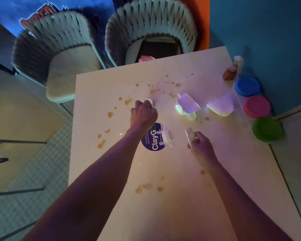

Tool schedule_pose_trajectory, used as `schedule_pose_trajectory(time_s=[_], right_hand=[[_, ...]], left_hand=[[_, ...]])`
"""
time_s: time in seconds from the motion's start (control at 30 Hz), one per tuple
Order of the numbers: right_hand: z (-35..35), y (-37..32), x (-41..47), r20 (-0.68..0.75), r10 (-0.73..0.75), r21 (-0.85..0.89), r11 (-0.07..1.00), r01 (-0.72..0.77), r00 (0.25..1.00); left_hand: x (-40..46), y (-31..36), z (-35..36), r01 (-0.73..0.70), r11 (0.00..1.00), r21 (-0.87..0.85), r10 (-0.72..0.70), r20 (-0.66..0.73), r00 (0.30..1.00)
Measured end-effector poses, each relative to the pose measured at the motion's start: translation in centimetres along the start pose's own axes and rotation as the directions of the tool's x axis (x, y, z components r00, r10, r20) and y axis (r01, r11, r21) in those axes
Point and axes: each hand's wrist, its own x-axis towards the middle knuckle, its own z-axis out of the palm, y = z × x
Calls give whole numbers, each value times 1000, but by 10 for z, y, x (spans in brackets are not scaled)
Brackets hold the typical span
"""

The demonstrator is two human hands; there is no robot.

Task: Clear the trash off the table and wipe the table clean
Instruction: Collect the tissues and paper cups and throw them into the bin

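Stained table holds two crushed cups, three lids.

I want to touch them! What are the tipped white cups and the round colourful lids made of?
The two tipped-over white cups look like thin matte paper, creased and dented. The blue, pink and green round lids look like smooth moulded plastic, probably.
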Motion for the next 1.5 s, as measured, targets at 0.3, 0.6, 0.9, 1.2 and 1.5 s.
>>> schedule_pose_trajectory(time_s=[0.3, 0.6, 0.9, 1.2, 1.5], right_hand=[[-6, -44, 53, -132, -147, -297, 949, 103, 980], [26, -68, 112, -9, -347, -749, 623, 224, 938], [22, -74, 135, 62, -371, -789, 551, 273, 927], [19, -76, 138, 133, -449, -851, 405, 334, 884], [-12, -63, 126, 85, -570, -800, 451, 397, 818]], left_hand=[[63, -10, 31, -19, 965, 261, 20, -2, 1000], [80, -24, 39, -118, 918, 378, 102, 63, 993], [80, -22, 37, -165, 908, 385, 161, 43, 986], [69, -28, 39, -121, 933, 339, 101, 77, 992], [52, -29, 46, -94, 969, 229, 77, 79, 994]])
